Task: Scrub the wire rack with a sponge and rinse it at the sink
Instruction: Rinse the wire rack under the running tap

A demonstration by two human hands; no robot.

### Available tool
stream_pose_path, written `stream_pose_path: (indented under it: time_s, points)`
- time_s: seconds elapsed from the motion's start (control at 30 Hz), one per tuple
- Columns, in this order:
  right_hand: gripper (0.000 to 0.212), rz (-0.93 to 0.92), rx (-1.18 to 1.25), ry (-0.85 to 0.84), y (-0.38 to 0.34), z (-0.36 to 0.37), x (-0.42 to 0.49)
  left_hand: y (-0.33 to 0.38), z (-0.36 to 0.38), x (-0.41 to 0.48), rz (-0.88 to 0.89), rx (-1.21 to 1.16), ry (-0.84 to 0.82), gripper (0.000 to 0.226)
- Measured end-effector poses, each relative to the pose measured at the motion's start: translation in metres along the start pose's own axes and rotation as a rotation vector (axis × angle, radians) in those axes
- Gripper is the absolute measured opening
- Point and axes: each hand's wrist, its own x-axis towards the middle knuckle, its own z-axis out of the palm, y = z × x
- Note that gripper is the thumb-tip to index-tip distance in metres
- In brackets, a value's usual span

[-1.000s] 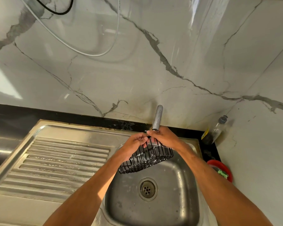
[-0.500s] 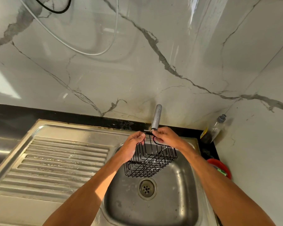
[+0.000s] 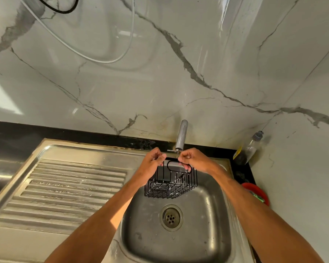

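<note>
A black wire rack (image 3: 170, 184), shaped like a small basket, hangs over the steel sink (image 3: 213, 224) just below the tap spout (image 3: 180, 136). My left hand (image 3: 153, 163) grips its top rim at the left corner. My right hand (image 3: 193, 160) grips the rim at the right, fingers curled through the oval loop on its back. The rack's open side faces me and its bottom points down at the basin. A thin stream of water seems to fall from the spout between my hands. No sponge is in view.
The ribbed steel draining board (image 3: 65, 188) lies left of the basin, the drain (image 3: 171, 217) sits below the rack. A clear soap bottle (image 3: 252, 147) leans in the right corner above a red dish (image 3: 256, 192). Marble wall behind, with a white cable (image 3: 95, 59).
The rack has been turned from a leftward tilt to hanging nearly upright, and both hands have shifted slightly up toward the spout.
</note>
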Motion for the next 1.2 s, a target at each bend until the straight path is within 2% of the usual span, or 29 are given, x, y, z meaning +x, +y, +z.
stream_pose_path:
  time_s: [0.1,0.3,0.47,0.6,0.8,0.93,1.03,1.1,1.2]
  points:
    - [0.023,0.026,-0.033,0.028,0.000,0.006,0.004,-0.001,-0.006,0.001,0.016,0.133,-0.007,0.017]
    - [0.021,0.016,-0.142,0.031,-0.011,0.019,0.011,0.008,-0.001,0.008,0.107,0.522,-0.202,0.011]
    - [0.020,-0.009,-0.096,0.064,-0.017,0.008,0.004,0.014,-0.007,0.010,0.041,0.415,-0.118,0.022]
    - [0.016,0.019,-0.051,0.069,-0.017,-0.001,-0.002,0.008,-0.012,0.006,0.011,0.382,-0.120,0.020]
    - [0.015,0.022,-0.111,0.143,-0.024,0.018,0.010,0.019,0.003,0.007,0.054,0.567,-0.201,0.016]
    - [0.023,0.011,0.034,0.120,-0.020,0.007,0.005,0.015,-0.002,0.004,0.025,0.388,-0.160,0.018]
    - [0.019,-0.023,0.174,0.055,-0.012,0.000,-0.006,0.010,-0.010,0.004,-0.049,0.295,-0.187,0.014]
    - [0.018,-0.026,0.170,0.049,-0.010,0.007,-0.006,0.008,-0.012,0.002,-0.076,0.287,-0.196,0.014]
    - [0.018,0.001,0.117,0.126,-0.012,0.018,0.004,0.009,-0.009,0.001,-0.054,0.287,-0.191,0.014]
